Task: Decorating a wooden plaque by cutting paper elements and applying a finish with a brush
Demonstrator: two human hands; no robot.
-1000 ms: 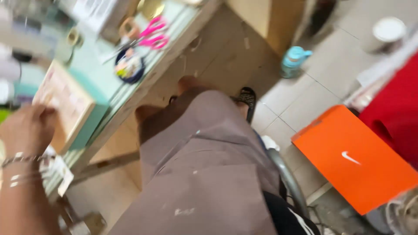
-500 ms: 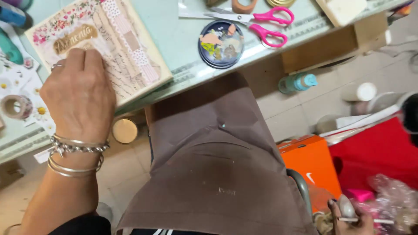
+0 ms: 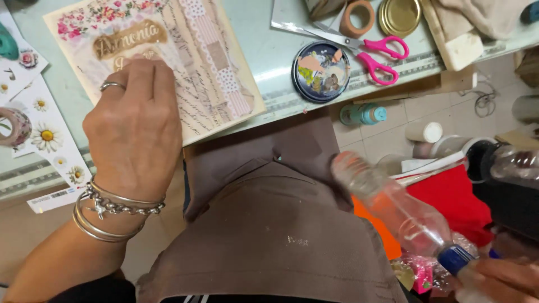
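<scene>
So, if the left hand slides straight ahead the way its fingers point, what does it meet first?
The left hand already lies on the collage board; straight ahead comes its gold label, then probably the flower strip.

Left hand (image 3: 132, 126) rests flat on the collage board (image 3: 168, 62). Right hand (image 3: 505, 280) grips a clear bottle (image 3: 393, 205) by its blue cap.

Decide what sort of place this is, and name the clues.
Probably a home craft or scrapbooking table. A decorated collage board lies under the left hand, with pink-handled scissors, a tape roll and flower sticker sheets on the work table.
</scene>
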